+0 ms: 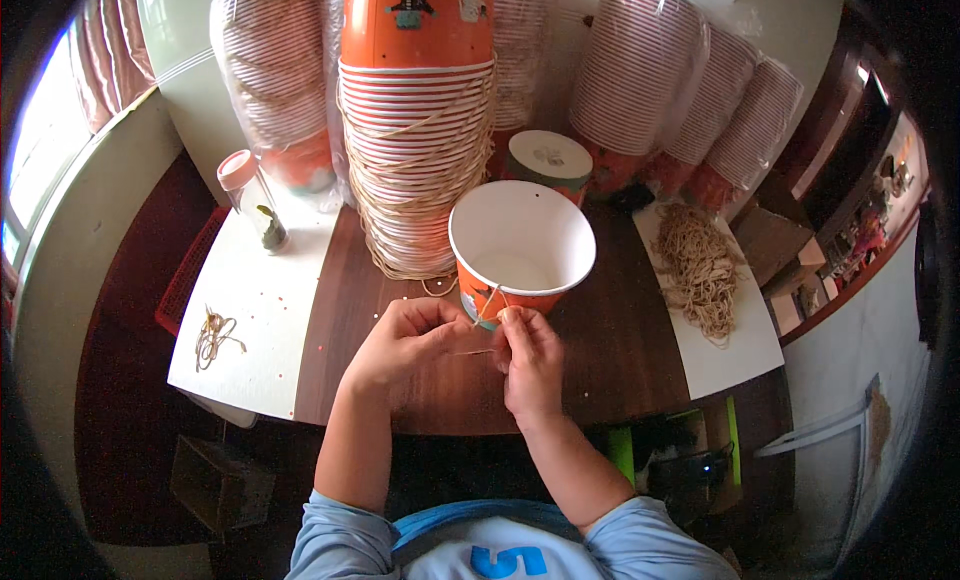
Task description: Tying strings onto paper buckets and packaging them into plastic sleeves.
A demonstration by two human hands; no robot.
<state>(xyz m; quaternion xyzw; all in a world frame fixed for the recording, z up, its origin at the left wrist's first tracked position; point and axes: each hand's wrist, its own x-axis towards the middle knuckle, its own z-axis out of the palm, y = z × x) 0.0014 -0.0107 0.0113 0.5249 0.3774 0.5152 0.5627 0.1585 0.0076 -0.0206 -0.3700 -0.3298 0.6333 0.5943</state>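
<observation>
An orange paper bucket (522, 232) with a white inside stands on the table, its mouth tilted toward me. A thin tan cord (488, 305) hangs in a narrow loop from near its front rim. My left hand (408, 338) pinches the cord at the left of the bucket's front. Close beside it, my right hand (532, 358) is closed on the cord too, thumb and forefinger pressed together. Both hands are just in front of the bucket's lower wall. A small dark hole shows at the far side of the rim.
Behind the left hand rises a tall stack of nested buckets (415, 130) draped with cords. Bagged stacks (640, 75) line the wall. A cord pile (697, 265) lies at the right, a few cords (213, 338) and a clear jar (258, 205) at the left. A lidded tub (548, 158) stands behind the bucket.
</observation>
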